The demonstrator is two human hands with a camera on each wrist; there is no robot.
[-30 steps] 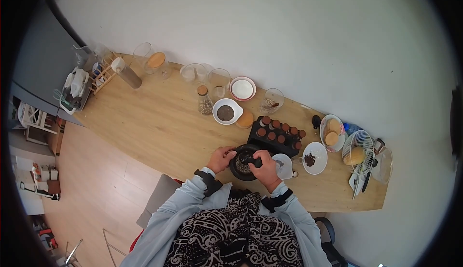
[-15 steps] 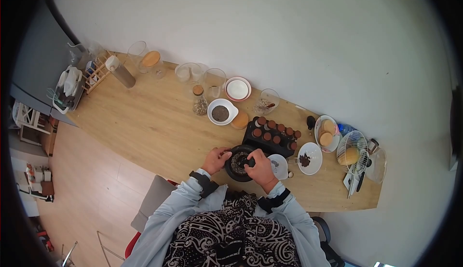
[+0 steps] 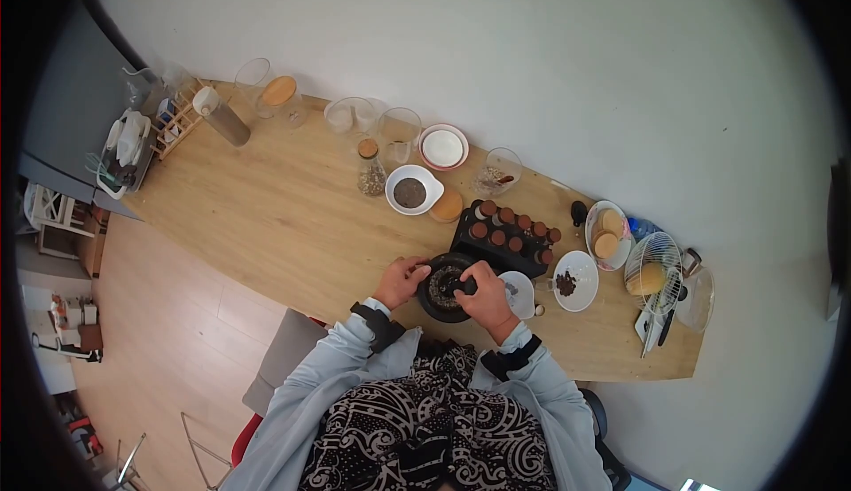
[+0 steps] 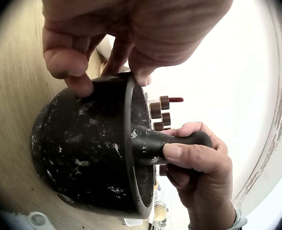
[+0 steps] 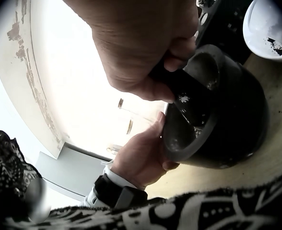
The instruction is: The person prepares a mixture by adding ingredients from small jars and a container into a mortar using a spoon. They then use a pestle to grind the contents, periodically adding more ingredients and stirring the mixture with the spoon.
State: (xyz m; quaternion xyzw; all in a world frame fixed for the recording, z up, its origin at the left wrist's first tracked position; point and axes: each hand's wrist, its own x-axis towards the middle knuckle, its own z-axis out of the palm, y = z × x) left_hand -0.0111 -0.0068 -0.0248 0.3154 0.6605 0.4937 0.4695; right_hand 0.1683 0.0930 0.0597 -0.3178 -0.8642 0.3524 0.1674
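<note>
A black mortar with pale scuffs stands near the table's front edge, coarse greyish bits inside it. My left hand holds its left rim, thumb over the lip and fingertips against the outer wall. A black pestle leans in the bowl; its lower end is down inside the mortar. Around the pestle's handle curls my right hand, thumb along the side. Just right of the mortar sits a small white bowl with a few dark bits.
Behind the mortar stands a black rack of brown-capped jars. A white bowl of dark pieces is to the right, a spouted white bowl of dark powder behind. A corked bottle and glass containers line the wall side.
The pestle and my right hand have shifted slightly about the mortar's bowl. My left hand keeps its place on the rim. The head view has swayed a little.
</note>
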